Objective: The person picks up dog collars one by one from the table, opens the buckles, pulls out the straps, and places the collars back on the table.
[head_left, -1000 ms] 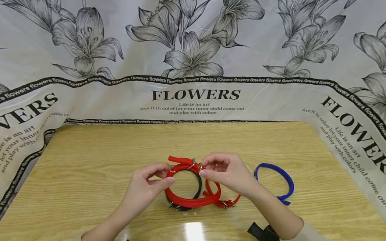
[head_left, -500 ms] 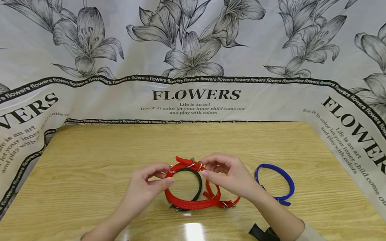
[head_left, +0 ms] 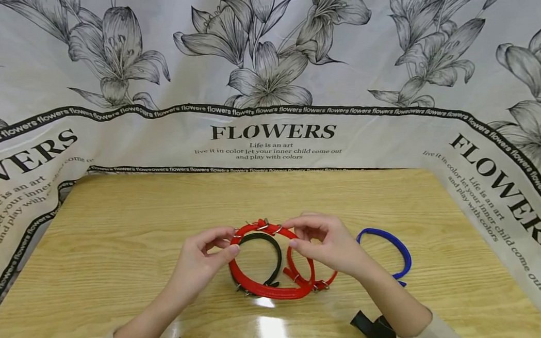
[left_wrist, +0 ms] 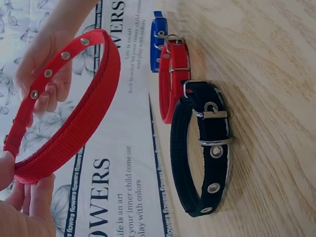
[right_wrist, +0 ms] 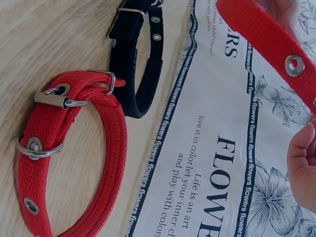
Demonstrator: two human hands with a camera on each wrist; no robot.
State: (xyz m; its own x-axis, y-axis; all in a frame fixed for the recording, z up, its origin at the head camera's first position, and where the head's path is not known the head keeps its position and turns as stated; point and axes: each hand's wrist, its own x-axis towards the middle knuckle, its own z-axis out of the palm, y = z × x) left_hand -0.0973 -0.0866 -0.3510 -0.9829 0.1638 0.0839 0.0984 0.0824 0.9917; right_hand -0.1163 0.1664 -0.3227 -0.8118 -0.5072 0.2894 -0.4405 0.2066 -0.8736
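Collar [head_left: 278,292], a red woven-fabric loop, is pinched by left hand [head_left: 201,258] and right hand [head_left: 331,242]. Step: apparently size adjustment; next move likely calls for even tension.

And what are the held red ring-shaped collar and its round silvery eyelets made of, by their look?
Red ring-shaped fabric collar: matt woven webbing, perhaps nylon; coarse weave and stitching show. Round silvery eyelets: probably metal, smooth, shiny; bright highlights show.
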